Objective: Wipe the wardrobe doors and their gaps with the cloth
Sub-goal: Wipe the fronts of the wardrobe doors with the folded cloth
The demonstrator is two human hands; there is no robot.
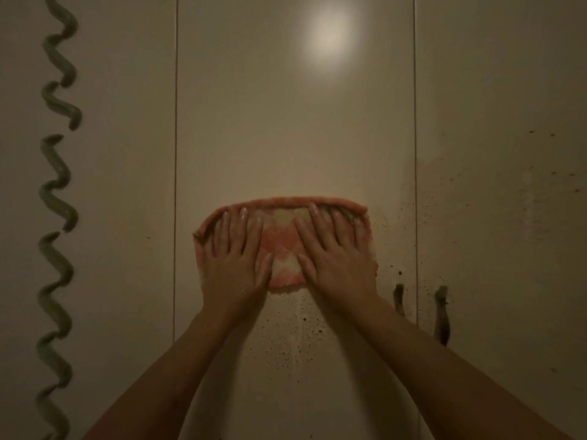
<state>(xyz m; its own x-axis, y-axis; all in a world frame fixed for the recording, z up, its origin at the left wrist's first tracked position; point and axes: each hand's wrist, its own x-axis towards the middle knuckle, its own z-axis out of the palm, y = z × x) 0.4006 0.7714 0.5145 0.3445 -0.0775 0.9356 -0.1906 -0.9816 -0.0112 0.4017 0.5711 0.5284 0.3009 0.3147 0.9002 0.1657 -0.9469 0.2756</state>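
A folded orange and cream checked cloth (281, 246) lies flat against the middle wardrobe door (286, 122). My left hand (235, 255) presses on its left half with fingers spread. On its right half my right hand (333, 252) presses the same way. Thin dark gaps run down either side of this door, the left gap (175, 154) and the right gap (415, 154). Dark specks of dirt (286, 338) dot the door below the cloth and to its right.
A wavy green decoration (58, 185) runs down the left door. Two dark smears (441, 315) sit beside the right gap, low down. More specks cover the right door (508, 217). A bright light reflection (327, 36) shines high on the middle door.
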